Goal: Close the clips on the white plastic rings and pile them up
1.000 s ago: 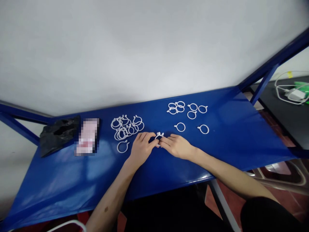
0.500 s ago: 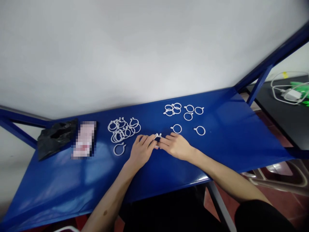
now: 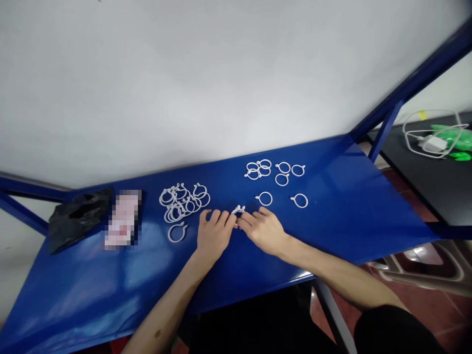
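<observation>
Both my hands pinch one white plastic curtain ring (image 3: 239, 210) over the middle of the blue table. Its knobbed ends stick up at the far side, and my fingers cover most of the hoop. My left hand (image 3: 216, 232) grips its left side with the fingers bent. On the opposite side my right hand (image 3: 264, 229) holds it with fingertips close to those of the left. Left of my hands lies a pile of similar rings (image 3: 177, 210), with a single open ring (image 3: 177, 233) in front. To the right are several more rings, including one ring (image 3: 265, 198) close to my right hand.
On the blue table (image 3: 147, 295), a black plastic bag (image 3: 79, 216) and a blurred-out pink item (image 3: 123, 216) lie at the left. A blue frame bar (image 3: 385, 129) rises at the right. Beyond it, a dark table (image 3: 413, 167) carries a white cable and charger (image 3: 432, 142).
The view has shifted slightly, moving the table's things a little left and down. My hands stay together on the same ring, with the left fingers now a bit more spread.
</observation>
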{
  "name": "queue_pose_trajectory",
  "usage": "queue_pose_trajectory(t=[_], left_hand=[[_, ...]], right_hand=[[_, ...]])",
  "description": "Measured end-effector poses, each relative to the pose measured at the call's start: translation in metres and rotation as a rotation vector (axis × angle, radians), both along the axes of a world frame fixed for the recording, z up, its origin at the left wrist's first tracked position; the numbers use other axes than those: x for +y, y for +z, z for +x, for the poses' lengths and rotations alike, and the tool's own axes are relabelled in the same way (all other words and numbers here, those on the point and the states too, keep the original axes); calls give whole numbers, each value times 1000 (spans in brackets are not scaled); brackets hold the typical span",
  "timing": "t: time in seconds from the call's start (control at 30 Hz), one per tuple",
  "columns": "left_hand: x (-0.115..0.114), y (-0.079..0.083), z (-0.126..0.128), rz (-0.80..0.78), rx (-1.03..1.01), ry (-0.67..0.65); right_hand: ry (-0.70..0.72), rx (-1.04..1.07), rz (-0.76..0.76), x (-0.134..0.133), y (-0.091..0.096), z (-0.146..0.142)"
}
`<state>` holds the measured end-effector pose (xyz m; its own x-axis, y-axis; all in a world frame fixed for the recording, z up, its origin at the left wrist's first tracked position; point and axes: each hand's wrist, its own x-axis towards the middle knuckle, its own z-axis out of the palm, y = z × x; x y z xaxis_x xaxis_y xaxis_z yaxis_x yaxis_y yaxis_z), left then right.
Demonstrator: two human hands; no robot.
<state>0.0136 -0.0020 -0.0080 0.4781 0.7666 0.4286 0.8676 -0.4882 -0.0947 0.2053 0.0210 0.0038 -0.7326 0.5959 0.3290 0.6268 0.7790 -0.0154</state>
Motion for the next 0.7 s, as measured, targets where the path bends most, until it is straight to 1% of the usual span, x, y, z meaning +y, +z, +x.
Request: queue_pose_trajectory(t=[0.03, 0.1, 0.17, 0.23, 0.27, 0.3, 0.37, 0.43, 0.53, 0.6, 0.7], left_hand=[[0, -1, -1, -14, -12, -36], [0, -4, -5, -36, -61, -120], [-1, -6, -7, -14, -137, -201], [-2, -5, -8, 25, -207, -275], [-3, -4, -9, 19, -228, -316], [-4, -2, -9, -11, -238, -356], [-4, 4, -10, -126, -228, -418], [-5, 9, -12, -225, -192, -445], [-4, 13, -12, -280, -111, -452], [-5, 11, -10, -268, -63, -439], [-8, 6, -4, -191, -13, -364]], right_hand=[[44, 1, -1, 3, 0, 2], [183, 1, -14, 10, -1, 8], [301, 11, -31, 16, -1, 14], [355, 41, -43, 20, 1, 19], [369, 55, -48, 21, 1, 21], [380, 66, -51, 21, 2, 22], [409, 67, -58, 21, 4, 24], [433, 54, -64, 20, 4, 25], [439, 19, -60, 20, 2, 25], [429, 2, -45, 20, 0, 24], [406, 5, -17, 19, -1, 22]])
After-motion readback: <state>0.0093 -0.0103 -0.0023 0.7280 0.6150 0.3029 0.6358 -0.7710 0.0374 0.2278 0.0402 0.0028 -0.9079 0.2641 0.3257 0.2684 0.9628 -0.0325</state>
